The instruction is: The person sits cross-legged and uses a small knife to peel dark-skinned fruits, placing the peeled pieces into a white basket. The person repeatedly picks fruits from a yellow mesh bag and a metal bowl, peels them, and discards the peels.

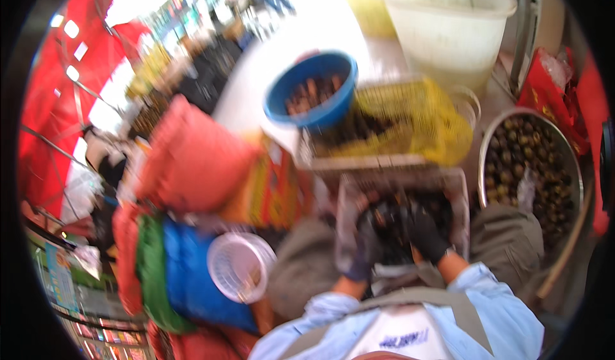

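Note:
Both my hands wear dark gloves and reach into a pale plastic crate (463, 201) between my knees. My left hand (362, 247) is at the crate's left side, against a shiny black plastic bag (384, 218). My right hand (427, 232) is on the right of that bag, over dark contents. Blur hides the fingertips, so I cannot tell whether either hand grips anything. Just beyond stands a second crate (379, 162) with yellow mesh netting (442, 129) and dark pieces in it. A blue plastic basin (348, 95) holding reddish-brown elongated pieces rests at that crate's left end.
A metal basin (483, 167) of dark round snails or shellfish sits at my right, near a wooden stick (567, 249). At left are a lilac plastic basket (240, 252), a blue sack (202, 283) and a red sack (197, 158). A large white tub (447, 38) stands ahead.

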`<move>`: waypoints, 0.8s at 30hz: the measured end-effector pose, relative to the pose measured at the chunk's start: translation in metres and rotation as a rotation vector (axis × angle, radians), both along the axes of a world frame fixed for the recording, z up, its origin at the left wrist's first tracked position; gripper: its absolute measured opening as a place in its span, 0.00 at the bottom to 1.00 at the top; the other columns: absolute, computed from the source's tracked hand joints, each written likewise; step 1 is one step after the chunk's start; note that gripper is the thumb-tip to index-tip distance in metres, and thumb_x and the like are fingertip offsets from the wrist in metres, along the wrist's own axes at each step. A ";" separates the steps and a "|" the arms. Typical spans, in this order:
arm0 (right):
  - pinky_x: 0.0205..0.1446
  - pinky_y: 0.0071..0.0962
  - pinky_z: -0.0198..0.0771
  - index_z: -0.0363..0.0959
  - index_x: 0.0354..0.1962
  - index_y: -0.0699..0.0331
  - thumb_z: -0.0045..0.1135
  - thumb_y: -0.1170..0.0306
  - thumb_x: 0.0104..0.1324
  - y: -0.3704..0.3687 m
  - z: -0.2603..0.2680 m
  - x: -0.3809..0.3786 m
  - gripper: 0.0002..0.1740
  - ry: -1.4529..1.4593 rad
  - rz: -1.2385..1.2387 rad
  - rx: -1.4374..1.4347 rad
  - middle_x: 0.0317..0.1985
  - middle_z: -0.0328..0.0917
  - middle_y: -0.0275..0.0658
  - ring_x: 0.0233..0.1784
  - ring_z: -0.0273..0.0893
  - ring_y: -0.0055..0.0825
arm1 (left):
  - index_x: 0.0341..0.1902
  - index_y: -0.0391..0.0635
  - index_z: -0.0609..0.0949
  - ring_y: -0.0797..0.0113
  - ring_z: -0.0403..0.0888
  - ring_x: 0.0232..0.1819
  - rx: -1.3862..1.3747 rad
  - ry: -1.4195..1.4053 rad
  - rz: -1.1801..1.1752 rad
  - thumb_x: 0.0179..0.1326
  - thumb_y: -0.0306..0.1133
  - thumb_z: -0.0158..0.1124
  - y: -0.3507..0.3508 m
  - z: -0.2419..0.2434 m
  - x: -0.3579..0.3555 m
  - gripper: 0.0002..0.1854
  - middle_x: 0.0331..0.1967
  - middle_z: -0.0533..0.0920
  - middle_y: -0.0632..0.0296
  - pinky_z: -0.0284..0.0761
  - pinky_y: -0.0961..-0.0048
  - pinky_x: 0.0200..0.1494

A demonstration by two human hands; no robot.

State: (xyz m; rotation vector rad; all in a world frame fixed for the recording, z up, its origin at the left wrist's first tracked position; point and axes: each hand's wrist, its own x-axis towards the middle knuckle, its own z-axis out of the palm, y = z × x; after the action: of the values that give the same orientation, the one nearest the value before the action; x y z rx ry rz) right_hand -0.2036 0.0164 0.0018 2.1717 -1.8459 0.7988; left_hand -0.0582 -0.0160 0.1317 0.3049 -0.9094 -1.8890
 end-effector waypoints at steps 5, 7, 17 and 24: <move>0.43 0.34 0.72 0.70 0.48 0.64 0.56 0.52 0.63 0.005 0.101 0.021 0.25 -1.016 0.116 0.492 0.37 0.79 0.47 0.39 0.78 0.43 | 0.58 0.38 0.73 0.71 0.75 0.48 -0.015 -0.682 0.285 0.74 0.42 0.38 0.009 -0.060 0.007 0.23 0.47 0.78 0.59 0.72 0.76 0.54; 0.45 0.35 0.71 0.71 0.46 0.64 0.56 0.52 0.63 0.011 0.094 0.018 0.24 -1.095 0.075 0.513 0.37 0.79 0.47 0.41 0.77 0.43 | 0.57 0.39 0.74 0.71 0.75 0.48 -0.008 -0.821 0.256 0.74 0.43 0.37 0.015 -0.061 0.000 0.23 0.47 0.79 0.59 0.69 0.76 0.56; 0.48 0.34 0.69 0.73 0.42 0.65 0.54 0.62 0.65 0.011 0.058 0.007 0.16 -1.176 0.065 0.422 0.42 0.76 0.49 0.45 0.75 0.39 | 0.54 0.38 0.75 0.69 0.73 0.48 -0.343 -0.868 0.333 0.74 0.42 0.37 0.016 -0.062 -0.012 0.22 0.47 0.78 0.61 0.67 0.73 0.57; 0.36 0.24 0.70 0.75 0.36 0.63 0.58 0.68 0.64 0.011 0.067 0.020 0.08 -1.364 0.113 0.457 0.30 0.78 0.31 0.31 0.71 0.16 | 0.49 0.39 0.76 0.72 0.73 0.44 -0.192 -1.047 0.185 0.73 0.41 0.40 0.028 -0.043 -0.003 0.19 0.42 0.77 0.64 0.69 0.74 0.52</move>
State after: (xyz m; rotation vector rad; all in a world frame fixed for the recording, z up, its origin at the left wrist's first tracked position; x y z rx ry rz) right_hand -0.1831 0.0276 0.0690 2.0556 -2.5757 2.5352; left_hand -0.0610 0.0118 0.0886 1.2752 -1.6478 -1.3896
